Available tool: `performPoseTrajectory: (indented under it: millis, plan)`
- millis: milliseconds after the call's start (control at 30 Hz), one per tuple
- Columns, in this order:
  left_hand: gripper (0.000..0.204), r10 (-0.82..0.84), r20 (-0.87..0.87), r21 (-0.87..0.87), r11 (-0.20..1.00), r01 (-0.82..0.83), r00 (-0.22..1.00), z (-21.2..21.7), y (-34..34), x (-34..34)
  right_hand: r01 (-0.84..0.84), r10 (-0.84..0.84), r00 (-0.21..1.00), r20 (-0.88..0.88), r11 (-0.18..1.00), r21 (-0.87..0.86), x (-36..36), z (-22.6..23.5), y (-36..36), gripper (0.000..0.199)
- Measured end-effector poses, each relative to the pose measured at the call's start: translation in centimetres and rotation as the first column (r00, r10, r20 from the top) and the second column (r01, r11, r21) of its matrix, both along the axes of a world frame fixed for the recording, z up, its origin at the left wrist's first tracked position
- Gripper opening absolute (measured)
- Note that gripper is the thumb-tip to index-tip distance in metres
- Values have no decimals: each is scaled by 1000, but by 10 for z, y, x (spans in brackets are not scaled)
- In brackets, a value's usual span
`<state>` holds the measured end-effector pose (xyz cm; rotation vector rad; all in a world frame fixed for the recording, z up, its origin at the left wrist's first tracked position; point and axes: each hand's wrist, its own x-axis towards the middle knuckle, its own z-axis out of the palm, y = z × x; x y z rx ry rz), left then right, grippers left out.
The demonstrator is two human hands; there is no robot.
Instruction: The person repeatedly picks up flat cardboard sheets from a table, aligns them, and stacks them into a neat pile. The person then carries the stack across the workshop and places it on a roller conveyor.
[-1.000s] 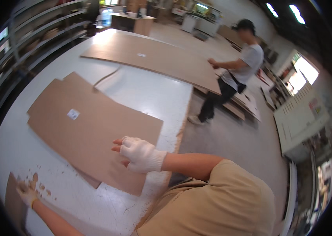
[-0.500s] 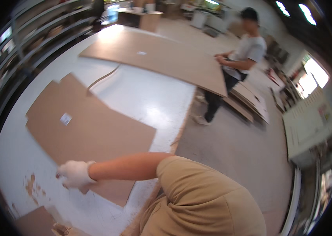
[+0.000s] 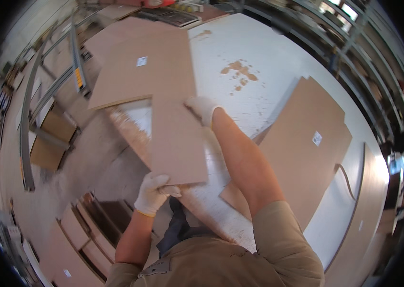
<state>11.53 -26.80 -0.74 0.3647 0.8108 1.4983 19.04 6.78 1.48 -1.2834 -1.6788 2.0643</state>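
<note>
a: what's the step here?

b: looks like mid-lift of a board. the brown panel (image 3: pixel 175 143) is held over the near edge of the white counter (image 3: pixel 278 71), tilted, partly hanging past the edge toward the floor side.

a: hands?

b: both gloved in white. left hand (image 3: pixel 153 192) is closed on the panel's near corner, fingers wrapped under, thumb on top. right hand (image 3: pixel 202 108) is at the far edge of the same panel, fingers curled over it, so it has hold too as far as i can see; the palm side is hidden.

a: anything under it?

b: a bigger brown sheet with a small white label (image 3: pixel 140 67) lies flat on the counter just behind, the panel overlapping its near edge. another stack of brown sheets (image 3: pixel 307 143) sits to the right, well apart from the hands. brown stains (image 3: pixel 238 71) on the counter top between them.

a: next move needs what?

b: my read: both grips have to stay firm and level, the panel is wide and flexy-looking, and its far end should clear the labelled sheet without dragging. low shelving (image 3: pixel 87 225) sits below the left hand, so a swing that way could knock it.
</note>
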Motion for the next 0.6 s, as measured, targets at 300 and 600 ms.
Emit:
performPoseTrajectory:
  millis: [300,600]
  plan:
    - [35,86,34,-37,996,-85,996,8,-61,85,99,-264,915,304,880,465,21,44,-77,59]
    - [46,153,81,-102,984,-144,985,0,-175,92,-96,-60,967,247,814,574,-40,54,-207,61]
